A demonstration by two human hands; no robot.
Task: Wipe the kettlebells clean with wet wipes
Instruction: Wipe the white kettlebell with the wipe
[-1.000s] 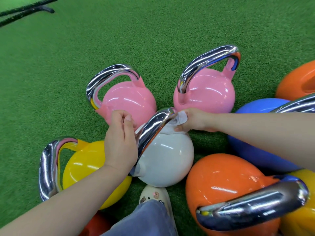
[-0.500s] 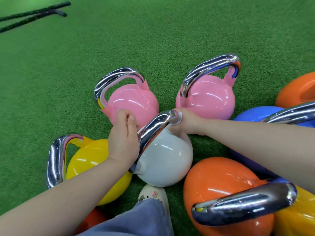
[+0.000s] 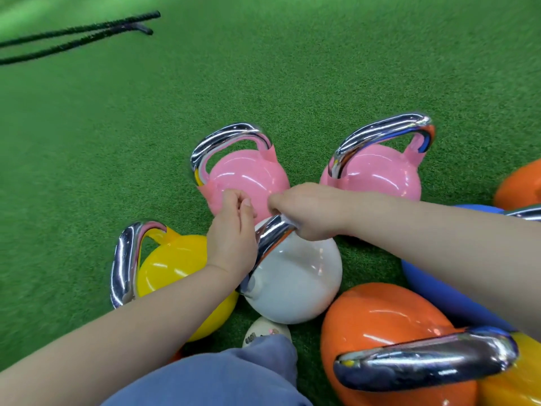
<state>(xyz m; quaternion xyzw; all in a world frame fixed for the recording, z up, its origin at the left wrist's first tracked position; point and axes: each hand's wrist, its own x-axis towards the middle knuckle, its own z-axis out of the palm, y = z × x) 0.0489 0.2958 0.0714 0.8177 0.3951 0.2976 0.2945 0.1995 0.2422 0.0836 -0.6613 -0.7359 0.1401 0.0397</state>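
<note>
1. Both hands meet at the middle of the frame over the white kettlebell point(image 3: 295, 282).
2. Coming in from the right edge, the right hand point(image 3: 310, 212) has its fingers curled over the upper end of the white kettlebell's chrome handle point(image 3: 270, 234), clamped on it with a wet wipe point(image 3: 288, 220) pinched underneath; only a thin white edge of the wipe shows below the knuckles.
3. Coming up from the lower left, the left hand point(image 3: 232, 232) sits just left of the same handle with its fingers curled toward the thumb; whether it grips the handle or holds nothing cannot be told, since the palm side is hidden.
4. The white kettlebell stands on the green turf floor point(image 3: 292, 83), just below centre, its handle slanting up toward the two hands.
5. Two pink kettlebells stand just above it: the left pink kettlebell point(image 3: 248, 177) partly behind both hands, the right pink kettlebell point(image 3: 377, 174) above the right forearm.
6. A yellow kettlebell point(image 3: 172, 268) sits at left, under the left forearm, close against the white one.
7. An orange kettlebell point(image 3: 380, 317) fills the lower right, and a blue kettlebell point(image 3: 439, 297) lies beneath the right forearm.
8. A trouser leg point(image 3: 234, 376) and a pale shoe point(image 3: 263, 332) show at the bottom centre.
9. Black ropes point(image 3: 82, 33) lie in the upper left of the frame.
</note>
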